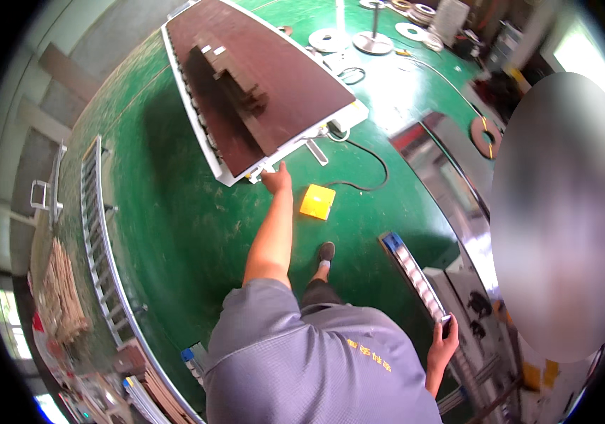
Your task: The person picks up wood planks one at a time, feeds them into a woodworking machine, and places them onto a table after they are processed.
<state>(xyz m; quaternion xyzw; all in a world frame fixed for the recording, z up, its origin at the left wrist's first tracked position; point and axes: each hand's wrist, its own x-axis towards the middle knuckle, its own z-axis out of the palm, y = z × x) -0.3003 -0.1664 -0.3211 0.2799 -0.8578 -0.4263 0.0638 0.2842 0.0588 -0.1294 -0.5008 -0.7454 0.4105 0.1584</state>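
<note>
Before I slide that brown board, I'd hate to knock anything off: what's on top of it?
A dark stack of small pieces sits on the board. What lies beneath the stack is covered. The left hand touches the table's near edge.

I am looking down on a green floor (175,233) that is taking up most of the view. A yellow pedal (317,201) is lying on it, with a black cable (376,166) curling away from it. At the left, a long roller track (104,247) is running along the floor, and a stack of wood strips (58,293) is sitting beyond it. Far off at the top, round white discs (328,39) are lying around a metal stand (373,39). A brown ring (486,136) is resting at the right, near a shiny metal sheet (451,184).
</note>
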